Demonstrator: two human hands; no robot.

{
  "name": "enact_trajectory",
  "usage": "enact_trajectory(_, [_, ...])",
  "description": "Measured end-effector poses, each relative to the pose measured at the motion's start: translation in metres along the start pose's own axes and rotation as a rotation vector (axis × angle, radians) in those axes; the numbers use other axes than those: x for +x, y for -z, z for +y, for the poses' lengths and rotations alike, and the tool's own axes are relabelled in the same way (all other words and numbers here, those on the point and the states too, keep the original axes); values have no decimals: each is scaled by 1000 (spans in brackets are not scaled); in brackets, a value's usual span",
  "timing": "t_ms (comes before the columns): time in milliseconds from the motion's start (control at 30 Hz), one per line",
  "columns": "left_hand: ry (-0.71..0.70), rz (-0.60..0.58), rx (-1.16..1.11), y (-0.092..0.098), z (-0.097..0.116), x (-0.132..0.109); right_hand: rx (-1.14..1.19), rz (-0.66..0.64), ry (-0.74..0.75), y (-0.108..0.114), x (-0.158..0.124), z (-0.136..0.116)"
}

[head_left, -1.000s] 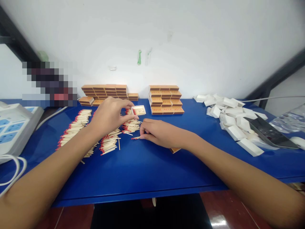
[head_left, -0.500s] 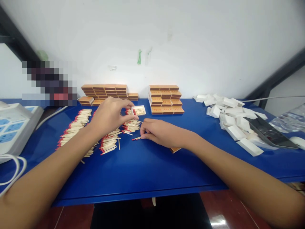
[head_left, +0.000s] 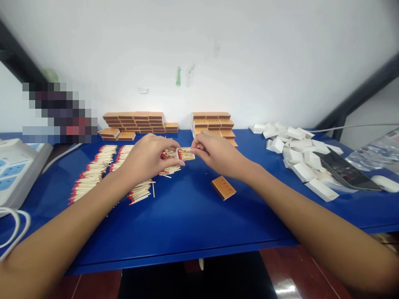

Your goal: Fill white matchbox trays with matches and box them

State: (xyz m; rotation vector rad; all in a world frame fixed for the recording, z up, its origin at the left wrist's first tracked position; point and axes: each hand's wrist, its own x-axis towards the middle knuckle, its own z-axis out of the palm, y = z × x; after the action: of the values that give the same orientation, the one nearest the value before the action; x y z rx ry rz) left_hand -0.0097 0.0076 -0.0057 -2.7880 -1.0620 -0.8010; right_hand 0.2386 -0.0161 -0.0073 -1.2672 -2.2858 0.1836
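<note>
A small white tray [head_left: 184,148] is held by its left end in the left hand [head_left: 148,155], the grip narrowed on it between thumb and fingers, probably so that its open top is left unobstructed. Matches [head_left: 187,155] are contained in it, lying lengthwise, with red heads at the left end. The tray's right end is met by the right hand [head_left: 220,155], its grip narrow and fingers curled; whether the rim or matches are pinched there cannot be told. By the hands being set at opposite ends, the tray is presumably steadied. It is held just beside the loose matches [head_left: 96,170], which are laid in rows with heads mostly to the left, perhaps so that they can be taken up facing one way. An orange matchbox [head_left: 223,187] is set apart on the tabletop [head_left: 174,224], seemingly for easy reach. Other matchboxes [head_left: 134,120] are stacked along the wall, and white trays [head_left: 304,171] are heaped at the right, apparently kept out of the working space.
</note>
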Motion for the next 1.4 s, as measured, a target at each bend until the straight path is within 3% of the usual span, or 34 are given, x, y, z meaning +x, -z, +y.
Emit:
enact_trajectory(267, [65,-10,-127,1,5,-1,67,-4,53,0,0,0])
enact_trajectory(500, [148,-34,-205,4,3,0,46,-39,-10,8,3,6])
enact_trajectory(933, [93,-53,-201,4,3,0,118,-23,30,1,3,5])
enact_trajectory(1167, [168,43,-159,9,-4,0,105,186,7,-7,2,-1])
enact_trajectory(1400, [227,155,-98,10,-9,0,101,-3,8,-37,0,5])
